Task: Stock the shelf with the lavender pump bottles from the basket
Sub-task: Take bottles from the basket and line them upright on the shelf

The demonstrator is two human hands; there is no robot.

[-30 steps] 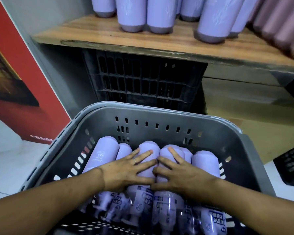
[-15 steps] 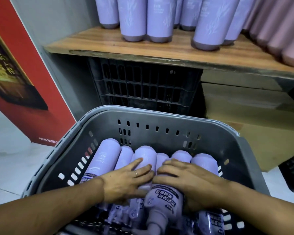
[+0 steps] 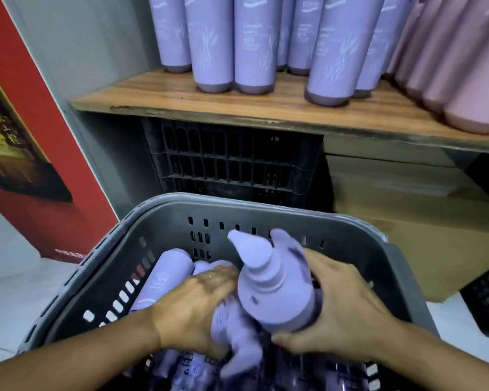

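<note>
one pump bottle [image 3: 277,294] now rises upright from the basket [image 3: 266,213], right hand [image 3: 350,314] wrapped round it; at its 9 o'clock, left hand [image 3: 192,303] clutches a blurred bottle [image 3: 235,331].

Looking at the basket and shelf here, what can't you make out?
All from the head view.
Tops of the shelf bottles: cut off by the upper edge.
Label on the blurred bottle in the grip of the left hand: motion blur.
Body of the raised bottle: behind its own pump head and the right hand.
Number of bottles left in the basket: both hands and the lower edge hide them.
</note>
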